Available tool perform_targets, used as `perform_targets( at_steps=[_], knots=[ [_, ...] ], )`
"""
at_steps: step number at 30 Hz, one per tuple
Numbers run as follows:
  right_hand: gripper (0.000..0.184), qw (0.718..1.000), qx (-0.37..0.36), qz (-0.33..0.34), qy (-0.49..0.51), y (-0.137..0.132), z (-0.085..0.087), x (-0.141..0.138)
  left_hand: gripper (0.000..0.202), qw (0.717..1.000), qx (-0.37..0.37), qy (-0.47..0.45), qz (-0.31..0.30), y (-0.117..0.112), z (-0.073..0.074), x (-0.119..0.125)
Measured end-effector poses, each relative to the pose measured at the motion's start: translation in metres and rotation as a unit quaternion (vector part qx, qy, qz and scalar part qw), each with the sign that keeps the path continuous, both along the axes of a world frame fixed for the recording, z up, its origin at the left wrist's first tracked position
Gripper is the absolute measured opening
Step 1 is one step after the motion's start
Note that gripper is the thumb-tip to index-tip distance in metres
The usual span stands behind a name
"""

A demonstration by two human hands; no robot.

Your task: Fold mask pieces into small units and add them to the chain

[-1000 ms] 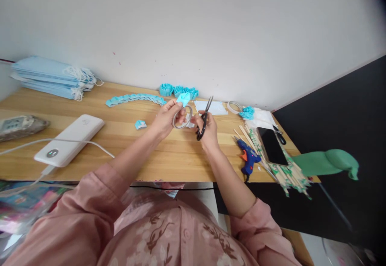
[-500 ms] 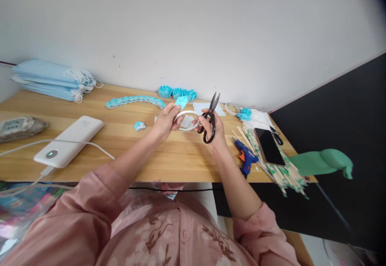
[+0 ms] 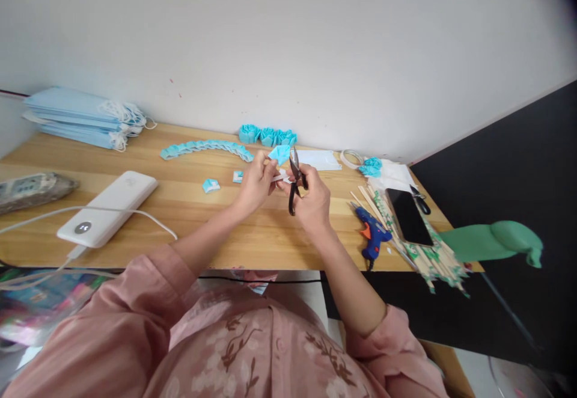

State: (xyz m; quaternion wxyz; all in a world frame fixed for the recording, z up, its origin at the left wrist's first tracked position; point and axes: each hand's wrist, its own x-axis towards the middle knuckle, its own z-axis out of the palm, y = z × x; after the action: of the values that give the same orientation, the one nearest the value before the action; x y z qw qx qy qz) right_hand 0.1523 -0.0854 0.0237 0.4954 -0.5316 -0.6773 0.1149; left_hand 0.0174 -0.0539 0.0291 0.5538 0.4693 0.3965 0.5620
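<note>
My left hand [image 3: 258,180] is closed, its fingers pinching a folded light-blue piece [image 3: 280,154] that looks cut from a face mask. A narrow white edge [image 3: 280,177] runs between both hands, apparently the tape roll turned edge-on. In my right hand [image 3: 314,198] are black-handled scissors [image 3: 296,172], blades pointing up beside the blue piece. Whether the blades touch it I cannot tell. Two small folded blue-and-white pieces [image 3: 211,186] lie left of my left hand. Behind the hands sit several blue folded rosettes [image 3: 267,136] and a pleated blue strip [image 3: 205,148].
Stacked masks [image 3: 76,115] and a white power bank [image 3: 108,208] with a cable are on the left. Toward the right are a blue glue gun [image 3: 373,232], a phone [image 3: 409,216], wrapped sticks [image 3: 433,263], another tape roll [image 3: 351,159] and a green object [image 3: 496,241].
The white tape ring between my hands has turned from face-on to edge-on. My right hand has moved left and rotated, bringing the scissors close to the blue piece.
</note>
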Motion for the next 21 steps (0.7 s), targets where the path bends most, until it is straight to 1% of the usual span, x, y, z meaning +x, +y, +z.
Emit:
perform_targets(
  at_steps=[2, 4, 10, 12, 14, 15, 19, 21],
  knots=[
    [0.028, 1.000, 0.010, -0.011, -0.012, 0.001, -0.002, 0.003, 0.015, 1.000, -0.004, -0.010, -0.017, -0.001, -0.002, 0.002],
    [0.027, 1.000, 0.016, -0.012, -0.022, 0.001, -0.004, 0.005, 0.015, 1.000, 0.006, -0.008, -0.021, -0.003, -0.004, 0.004],
    [0.030, 0.998, 0.030, 0.004, -0.058, 0.000, -0.011, 0.011, 0.012, 0.993, 0.079, 0.085, -0.004, -0.007, -0.009, 0.006],
    [0.032, 0.996, 0.040, 0.002, -0.085, 0.001, -0.013, 0.012, 0.011, 0.991, 0.091, 0.096, -0.001, -0.007, -0.010, 0.006],
    [0.032, 0.995, 0.042, 0.006, -0.089, 0.001, -0.014, 0.012, 0.011, 0.991, 0.093, 0.098, 0.004, -0.006, -0.010, 0.006],
    [0.030, 0.997, 0.038, 0.006, -0.074, 0.001, -0.014, 0.013, 0.012, 0.992, 0.088, 0.094, 0.008, -0.005, -0.009, 0.006],
    [0.028, 0.998, 0.007, -0.020, 0.053, -0.002, -0.007, 0.015, 0.015, 0.993, 0.077, 0.079, 0.028, -0.002, -0.009, 0.005],
    [0.028, 0.998, 0.009, -0.031, 0.062, -0.005, -0.005, 0.016, 0.014, 0.991, 0.091, 0.098, 0.031, 0.000, -0.011, 0.005]
  ],
)
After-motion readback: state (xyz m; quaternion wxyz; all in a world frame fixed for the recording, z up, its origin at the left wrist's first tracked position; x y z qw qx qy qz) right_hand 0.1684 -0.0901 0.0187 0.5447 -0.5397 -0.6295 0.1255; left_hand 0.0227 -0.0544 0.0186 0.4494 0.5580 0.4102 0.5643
